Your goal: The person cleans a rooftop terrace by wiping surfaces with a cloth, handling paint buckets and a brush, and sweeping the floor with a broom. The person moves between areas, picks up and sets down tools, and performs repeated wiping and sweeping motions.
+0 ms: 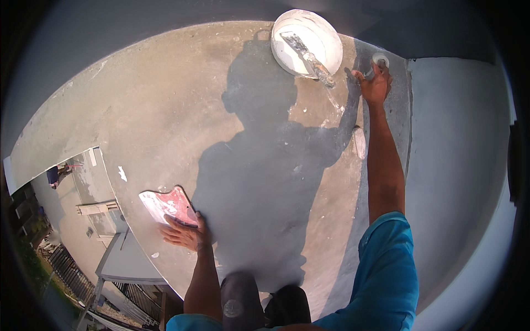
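Note:
At the lower left my left hand (187, 234) grips the edge of a red spreader (172, 205) smeared with white paste. My right arm reaches far forward to the right, and my right hand (377, 87) has its fingertips at a small round whitish thing (380, 58), possibly a cup or a roll; its exact kind is unclear. Left of that hand stands a round white bucket (331, 38) with white paste in it. A putty knife (309, 59) lies across the bucket, its worn handle sticking out over the near rim.
I am on a grey concrete surface (149, 110) with my shadow across it. A pale oblong thing (359, 142) lies beside my right forearm. A wall (452, 154) rises on the right. Beyond the left edge, a lower yard (69, 204) shows, with a person (54, 175) far below.

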The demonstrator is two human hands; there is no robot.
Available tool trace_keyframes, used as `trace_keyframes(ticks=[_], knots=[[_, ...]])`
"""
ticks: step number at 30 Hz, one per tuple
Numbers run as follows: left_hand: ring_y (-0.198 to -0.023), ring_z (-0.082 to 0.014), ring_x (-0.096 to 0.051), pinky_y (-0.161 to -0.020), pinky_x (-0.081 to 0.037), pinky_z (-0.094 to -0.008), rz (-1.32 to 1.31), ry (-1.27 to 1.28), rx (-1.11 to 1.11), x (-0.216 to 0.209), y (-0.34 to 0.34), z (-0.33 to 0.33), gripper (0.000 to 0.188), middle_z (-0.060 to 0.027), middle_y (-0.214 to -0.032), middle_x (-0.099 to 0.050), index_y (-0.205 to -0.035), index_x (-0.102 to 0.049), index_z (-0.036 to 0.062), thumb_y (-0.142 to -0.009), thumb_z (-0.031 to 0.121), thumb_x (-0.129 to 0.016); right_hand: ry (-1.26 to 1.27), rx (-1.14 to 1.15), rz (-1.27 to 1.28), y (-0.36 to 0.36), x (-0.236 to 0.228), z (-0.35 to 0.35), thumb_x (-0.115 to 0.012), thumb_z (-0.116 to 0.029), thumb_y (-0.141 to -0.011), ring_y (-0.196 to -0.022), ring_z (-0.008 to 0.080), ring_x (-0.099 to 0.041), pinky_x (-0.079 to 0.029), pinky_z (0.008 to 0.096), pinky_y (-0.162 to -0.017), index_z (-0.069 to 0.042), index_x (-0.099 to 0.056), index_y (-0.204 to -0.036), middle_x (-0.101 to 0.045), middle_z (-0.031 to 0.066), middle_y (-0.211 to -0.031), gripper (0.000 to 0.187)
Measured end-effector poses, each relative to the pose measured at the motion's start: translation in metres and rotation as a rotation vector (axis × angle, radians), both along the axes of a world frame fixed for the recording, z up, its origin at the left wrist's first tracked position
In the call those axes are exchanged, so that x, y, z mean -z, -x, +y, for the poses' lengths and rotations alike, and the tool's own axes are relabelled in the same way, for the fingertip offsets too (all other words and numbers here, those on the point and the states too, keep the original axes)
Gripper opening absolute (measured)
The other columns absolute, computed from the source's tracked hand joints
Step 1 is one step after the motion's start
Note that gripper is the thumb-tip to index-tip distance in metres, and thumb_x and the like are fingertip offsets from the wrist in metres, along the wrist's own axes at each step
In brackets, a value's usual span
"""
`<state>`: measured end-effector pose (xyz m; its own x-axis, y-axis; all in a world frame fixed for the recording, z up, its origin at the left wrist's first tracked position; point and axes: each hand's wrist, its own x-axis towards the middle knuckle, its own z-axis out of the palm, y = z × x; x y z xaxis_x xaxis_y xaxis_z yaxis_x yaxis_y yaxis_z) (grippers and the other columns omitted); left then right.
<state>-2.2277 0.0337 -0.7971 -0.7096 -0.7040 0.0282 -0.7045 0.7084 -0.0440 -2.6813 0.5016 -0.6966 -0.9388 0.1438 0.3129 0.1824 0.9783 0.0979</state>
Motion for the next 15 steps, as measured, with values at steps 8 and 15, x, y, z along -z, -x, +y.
trace_keyframes(ticks=[8, 15], knots=[[-0.155, -0.0425, 0.006, -0.122, 0.004, -0.062, -0.113, -0.331, -0.164, -0.028, 0.014, -0.011, 0.118, -0.0271, -0.165, -0.001, -0.161, -0.013, 0.0107, -0.075, 0.063, -0.074, 0.714, -0.44, -0.231, 0.003, -0.033, -0.106, -0.062, -0.036, -0.101, -0.127, 0.0284, -0.057, -0.045, 0.0415, -0.107, -0.004, -0.071, -0.122, -0.054, 0.0125, -0.145, 0.04], [-0.155, -0.0438, 0.009, -0.12, 0.006, -0.0658, -0.12, -0.429, -0.208, -0.034, 0.004, -0.015, 0.118, -0.0286, -0.165, -0.001, -0.16, -0.019, 0.0141, -0.073, 0.074, -0.071, 0.283, -0.008, -0.383, -0.156, 0.062, 0.097, -0.063, -0.051, -0.097, -0.129, 0.041, -0.054, -0.042, 0.0468, -0.109, 0.0, -0.05, -0.145, -0.056, 0.0254, -0.141, 0.071]])
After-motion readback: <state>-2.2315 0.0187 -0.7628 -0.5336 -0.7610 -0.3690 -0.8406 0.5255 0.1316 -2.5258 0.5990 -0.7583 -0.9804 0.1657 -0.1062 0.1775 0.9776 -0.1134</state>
